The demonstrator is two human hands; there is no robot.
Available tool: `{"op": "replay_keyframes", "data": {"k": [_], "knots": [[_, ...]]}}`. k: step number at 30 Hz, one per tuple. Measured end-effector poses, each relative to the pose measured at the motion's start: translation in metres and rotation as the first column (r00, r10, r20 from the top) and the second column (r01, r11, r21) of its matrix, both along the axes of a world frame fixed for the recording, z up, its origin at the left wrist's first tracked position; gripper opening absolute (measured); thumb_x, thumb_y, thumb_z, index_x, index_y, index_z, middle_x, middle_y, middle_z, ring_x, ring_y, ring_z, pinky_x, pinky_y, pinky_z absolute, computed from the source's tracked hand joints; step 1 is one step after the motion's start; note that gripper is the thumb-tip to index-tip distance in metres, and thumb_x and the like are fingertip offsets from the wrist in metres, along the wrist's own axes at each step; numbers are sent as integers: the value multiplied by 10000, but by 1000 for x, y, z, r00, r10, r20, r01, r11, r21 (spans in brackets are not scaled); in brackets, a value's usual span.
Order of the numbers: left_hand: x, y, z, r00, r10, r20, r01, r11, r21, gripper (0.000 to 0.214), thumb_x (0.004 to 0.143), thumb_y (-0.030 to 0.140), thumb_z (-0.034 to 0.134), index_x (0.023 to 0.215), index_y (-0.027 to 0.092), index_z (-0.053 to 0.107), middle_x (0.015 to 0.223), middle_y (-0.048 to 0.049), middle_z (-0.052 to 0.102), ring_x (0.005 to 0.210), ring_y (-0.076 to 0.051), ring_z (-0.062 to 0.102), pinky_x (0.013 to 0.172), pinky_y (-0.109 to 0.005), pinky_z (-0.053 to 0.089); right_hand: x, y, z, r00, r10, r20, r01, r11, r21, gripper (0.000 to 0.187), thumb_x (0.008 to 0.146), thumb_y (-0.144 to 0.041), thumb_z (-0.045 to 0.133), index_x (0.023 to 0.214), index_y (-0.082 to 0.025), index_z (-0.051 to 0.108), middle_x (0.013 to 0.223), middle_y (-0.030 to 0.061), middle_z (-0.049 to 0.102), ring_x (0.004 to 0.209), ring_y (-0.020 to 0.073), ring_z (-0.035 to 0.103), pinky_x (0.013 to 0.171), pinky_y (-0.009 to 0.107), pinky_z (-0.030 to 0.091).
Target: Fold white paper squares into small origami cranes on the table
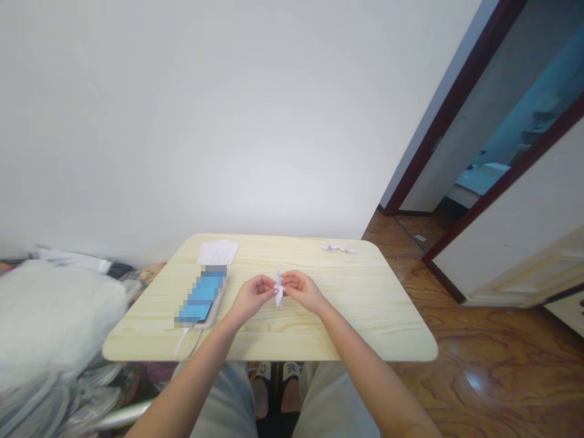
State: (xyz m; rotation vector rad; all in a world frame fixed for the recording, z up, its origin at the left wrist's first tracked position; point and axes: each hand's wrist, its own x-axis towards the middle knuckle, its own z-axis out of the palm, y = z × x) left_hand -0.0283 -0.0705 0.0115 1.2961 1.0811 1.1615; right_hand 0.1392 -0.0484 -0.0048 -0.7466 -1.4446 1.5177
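1. over the mid tabletop (pixel 365 316), just above the wood, both hands meet on a small folded white paper (pixel 278 290), held upright btwn them.
2. left hand (pixel 252 296): fingers (pixel 267 284) closed in a pinch on the paper's left edge. right hand (pixel 305 291): fingers (pixel 289 281) pinched on its right edge, same way.
3. progress, my read: the paper is already down to a narrow, layered shape w/ a point at the bottom, so most folds look done and only the last shaping seems left. exact fold is too small to tell.
4. far right edge: another folded paper piece (pixel 338 248) lies flat and looks finished. far left: a flat white sheet (pixel 219 252), unfolded.
5. containers: no box, tray or bowl shows; everything lies straight on the wood. phone (pixel 201 299) w/ white cable (pixel 182 344) sits left of the hands, apart from them.
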Motion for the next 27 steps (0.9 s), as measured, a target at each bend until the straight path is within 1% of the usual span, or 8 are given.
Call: {"op": "replay_keyframes", "data": {"k": [2,5,8,12,15,18,22,27], "knots": [[0,0,2,1000,16,17,-16,999,29,265,558,258,723,705,156,527,634,8,613,599,-126,602,595,-255,490,-1,-1,2,1000,22,-18,-23,998,-58,402,619,-298,689,983,-194,553,791,9,634,702,132,617,676,295,488],[1,-1,3,1000,23,-14,-22,997,76,290,579,245,712,774,156,517,654,13,598,614,-117,595,607,-249,492,-1,0,3,997,16,71,-13,999,-44,328,615,-331,694,875,-160,590,739,13,634,670,130,607,672,289,475],[1,-2,1,994,20,-111,-8,994,106,278,629,275,676,836,142,546,689,-11,615,644,-132,603,621,-260,493,-1,0,1,981,-47,189,38,998,52,240,652,-362,663,739,-146,603,719,21,636,651,129,589,653,280,463],[1,-4,-1,939,26,-344,33,986,165,203,715,326,595,799,141,602,724,-37,648,662,-147,607,615,-253,478,0,-4,2,923,-184,337,105,965,240,171,722,-333,610,739,-162,606,715,17,635,647,130,577,609,255,455],[1,-7,4,862,58,-503,76,967,242,149,751,295,554,751,159,617,685,-17,644,625,-135,587,578,-229,452,2,-8,8,851,-309,424,102,890,445,92,759,-268,584,745,-182,616,716,15,636,663,135,572,626,254,446],[0,-9,9,741,191,-644,98,918,384,106,762,220,535,774,182,633,735,-14,646,645,-129,572,604,-234,433,6,-7,12,791,-439,426,60,749,660,79,787,-215,561,755,-199,632,731,19,644,732,150,561,702,275,425],[-4,-8,0,564,343,-751,215,817,534,166,794,199,504,816,206,669,841,-41,660,775,-165,574,674,-267,421,11,0,6,740,-483,468,-125,585,801,117,812,-182,534,798,-217,645,815,14,667,821,155,539,772,294,383],[-9,-4,-32,466,298,-833,356,799,485,171,797,221,519,837,225,685,888,-36,666,805,-174,578,716,-292,434,16,-1,-12,616,-487,619,-341,544,767,98,806,-204,556,812,-228,651,796,10,668,800,153,528,751,301,351]]}}
